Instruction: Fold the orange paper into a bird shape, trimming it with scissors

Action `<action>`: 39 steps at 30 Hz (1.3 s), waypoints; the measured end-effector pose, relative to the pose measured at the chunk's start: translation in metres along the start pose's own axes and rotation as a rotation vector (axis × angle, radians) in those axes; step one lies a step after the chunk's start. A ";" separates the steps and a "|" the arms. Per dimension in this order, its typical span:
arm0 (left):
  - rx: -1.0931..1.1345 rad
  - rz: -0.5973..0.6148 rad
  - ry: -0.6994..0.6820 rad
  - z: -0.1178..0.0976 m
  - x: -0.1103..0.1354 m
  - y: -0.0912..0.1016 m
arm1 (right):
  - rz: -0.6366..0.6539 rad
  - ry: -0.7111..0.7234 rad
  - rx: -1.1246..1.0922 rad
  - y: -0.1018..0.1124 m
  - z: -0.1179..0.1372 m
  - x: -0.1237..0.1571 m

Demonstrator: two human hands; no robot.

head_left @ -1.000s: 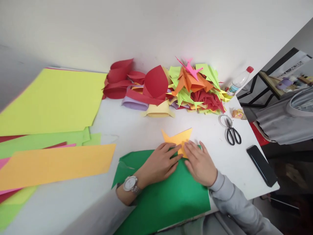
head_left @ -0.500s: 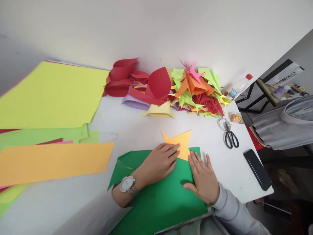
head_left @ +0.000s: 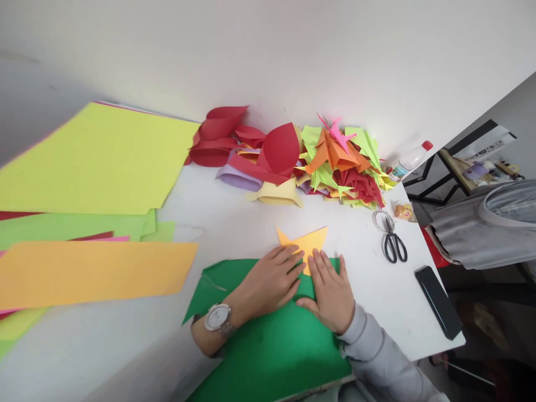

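Observation:
A folded yellow-orange paper piece point(head_left: 312, 239) with pointed corners lies across the far edge of a green sheet point(head_left: 276, 346) on the white table. My left hand point(head_left: 274, 279), with a watch point(head_left: 218, 317) on its wrist, rests on the left side of the folded paper, fingers stretched out. On the paper's right side lies my right hand point(head_left: 330, 290), flat, with its thumb spread to the left. The fingers cover the lower part of the folded paper.
Yellow sheets point(head_left: 100, 162) and an orange strip point(head_left: 104, 273) lie left. Behind are red curled papers point(head_left: 221, 137) and a pile of folded colored papers point(head_left: 335, 167). A bottle point(head_left: 408, 162), scissors point(head_left: 393, 240) and a black case point(head_left: 438, 301) are on the right.
My right hand has slid left across the folded paper, closer to my left hand. My left hand stays in place on the paper. The camera view has shifted slightly.

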State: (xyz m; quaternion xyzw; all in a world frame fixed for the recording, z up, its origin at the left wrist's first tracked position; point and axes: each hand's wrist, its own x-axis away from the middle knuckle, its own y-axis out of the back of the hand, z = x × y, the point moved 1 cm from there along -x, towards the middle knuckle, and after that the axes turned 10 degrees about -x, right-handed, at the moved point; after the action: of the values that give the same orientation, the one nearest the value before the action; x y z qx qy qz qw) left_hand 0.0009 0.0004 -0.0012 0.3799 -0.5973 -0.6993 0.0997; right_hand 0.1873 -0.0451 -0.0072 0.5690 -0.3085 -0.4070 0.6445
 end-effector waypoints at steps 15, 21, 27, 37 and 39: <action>-0.011 0.028 -0.064 -0.003 -0.004 0.000 | 0.029 0.094 0.025 0.006 -0.014 0.002; 0.054 0.033 -0.040 -0.017 -0.003 -0.004 | 0.057 0.140 0.083 0.015 -0.044 0.002; 0.045 0.033 -0.001 -0.021 -0.001 -0.004 | 0.056 0.056 0.135 0.018 -0.051 0.022; 0.010 0.009 0.025 -0.028 0.003 -0.013 | -0.006 -0.127 0.161 0.027 -0.047 0.018; 0.018 0.008 0.037 -0.029 0.003 -0.013 | 0.020 -0.118 0.100 0.030 -0.046 0.000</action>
State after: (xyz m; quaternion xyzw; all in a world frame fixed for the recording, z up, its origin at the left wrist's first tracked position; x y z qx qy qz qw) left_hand 0.0220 -0.0201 -0.0145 0.3912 -0.6033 -0.6863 0.1098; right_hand 0.2323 -0.0226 0.0151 0.5725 -0.3713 -0.4175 0.6000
